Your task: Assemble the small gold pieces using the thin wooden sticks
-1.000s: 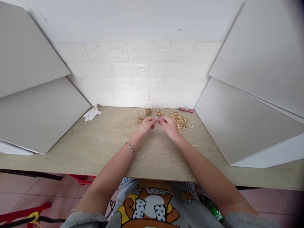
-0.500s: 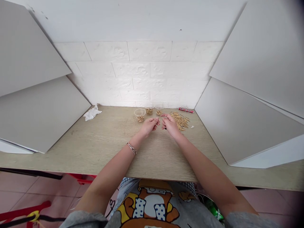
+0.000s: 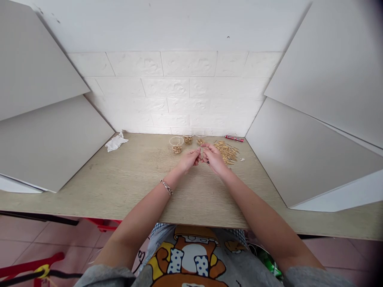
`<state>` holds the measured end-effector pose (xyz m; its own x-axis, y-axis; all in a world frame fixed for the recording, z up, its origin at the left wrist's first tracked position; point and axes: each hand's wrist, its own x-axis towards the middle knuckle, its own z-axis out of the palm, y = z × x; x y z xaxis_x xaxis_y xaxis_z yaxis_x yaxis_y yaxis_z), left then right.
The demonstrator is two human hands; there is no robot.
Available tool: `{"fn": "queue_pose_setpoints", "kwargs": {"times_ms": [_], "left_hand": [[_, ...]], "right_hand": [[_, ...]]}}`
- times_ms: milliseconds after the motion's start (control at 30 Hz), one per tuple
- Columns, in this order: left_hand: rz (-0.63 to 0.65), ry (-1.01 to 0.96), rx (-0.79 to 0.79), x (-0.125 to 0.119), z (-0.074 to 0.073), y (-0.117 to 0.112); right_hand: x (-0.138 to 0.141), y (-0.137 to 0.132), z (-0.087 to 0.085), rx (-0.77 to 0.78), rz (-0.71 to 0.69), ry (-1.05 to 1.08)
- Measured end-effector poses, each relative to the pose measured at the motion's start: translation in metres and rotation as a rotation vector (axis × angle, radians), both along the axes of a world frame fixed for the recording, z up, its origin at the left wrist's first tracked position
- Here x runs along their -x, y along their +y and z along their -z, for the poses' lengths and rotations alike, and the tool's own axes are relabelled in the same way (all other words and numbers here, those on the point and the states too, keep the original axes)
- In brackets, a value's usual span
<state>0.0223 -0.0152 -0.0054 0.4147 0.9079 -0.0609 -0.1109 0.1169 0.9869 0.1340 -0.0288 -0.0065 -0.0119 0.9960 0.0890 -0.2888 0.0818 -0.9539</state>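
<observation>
My left hand (image 3: 190,159) is closed in a pinch, with a bracelet at its wrist. Close against its fingertips, my right hand (image 3: 213,156) pinches too. Whatever lies between the fingers is too small to make out. Right beside my right hand spreads a pile of thin gold-coloured pins (image 3: 228,152). Beyond the hands stand three clear cups with small gold pieces in them: a left cup (image 3: 176,146), a middle cup (image 3: 188,139) and a right cup (image 3: 200,141), the last partly behind my right hand.
A crumpled white tissue (image 3: 116,142) lies at the back left of the wooden table (image 3: 125,179). By the wall is a red tube-shaped packet (image 3: 234,138). A white scrap (image 3: 242,160) sits right of the pins. Grey panels (image 3: 323,155) flank both sides.
My two hands have come together, so their fingertips now meet or nearly meet. The cups and the pile of pins stay in place.
</observation>
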Motion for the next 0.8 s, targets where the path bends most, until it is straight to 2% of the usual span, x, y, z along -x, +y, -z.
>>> {"fn": "queue_pose_setpoints", "kwargs": {"times_ms": [367, 567, 800], "left_hand": [[0.064, -0.042, -0.040, 0.001, 0.010, 0.008], [-0.030, -0.081, -0.081, -0.002, 0.013, 0.007], [-0.161, -0.024, -0.144, -0.010, 0.012, 0.003]], "right_hand": [[0.002, -0.003, -0.004, 0.009, -0.023, -0.004], [0.005, -0.002, 0.001, -0.007, -0.011, -0.028], [0.010, -0.001, 0.006, -0.008, 0.076, 0.003]]}}
